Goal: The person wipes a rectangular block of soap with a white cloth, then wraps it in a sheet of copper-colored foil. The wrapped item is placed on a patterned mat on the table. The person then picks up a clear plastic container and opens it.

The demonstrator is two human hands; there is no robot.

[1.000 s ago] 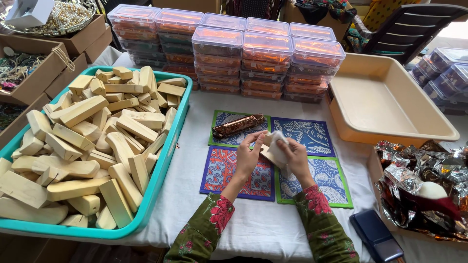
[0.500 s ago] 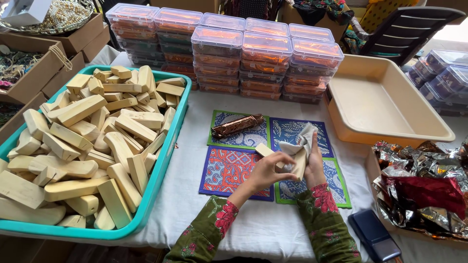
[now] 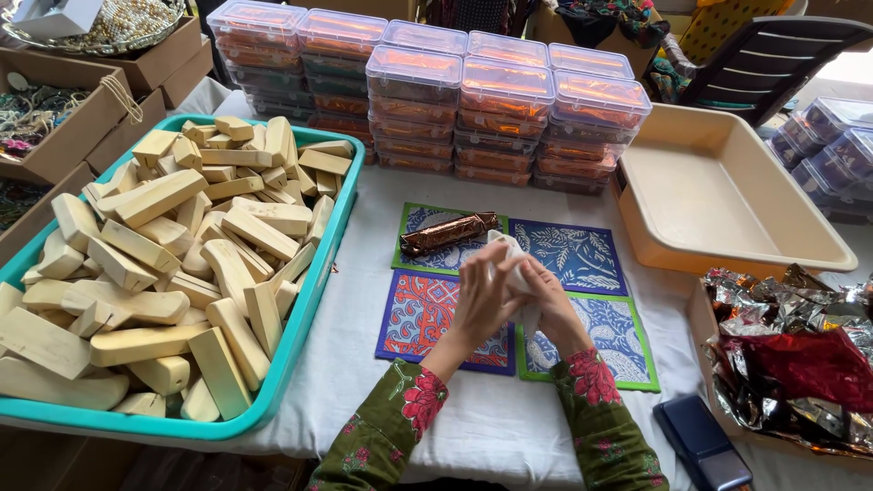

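My left hand (image 3: 480, 295) and my right hand (image 3: 551, 300) meet over four patterned mats (image 3: 573, 256) on the white tablecloth. Between them is a white cloth (image 3: 506, 251), which my right hand presses around a pale wooden block. The block is almost fully hidden by my left hand's fingers, which wrap over it. A bar wrapped in brown foil (image 3: 447, 233) lies on the far-left mat, just beyond my hands.
A teal tray (image 3: 320, 265) heaped with pale wooden blocks (image 3: 164, 255) fills the left. Stacked clear lidded boxes (image 3: 502, 100) line the back. A beige tub (image 3: 727, 245) sits right, crumpled foil sheets (image 3: 791, 355) lie near it, and a dark blue case (image 3: 705, 443) is at the front.
My hands came back toward the mats' centre and closed together. The cloth, lifted to the right half a second ago, is now bunched over the block, which my left hand covers.
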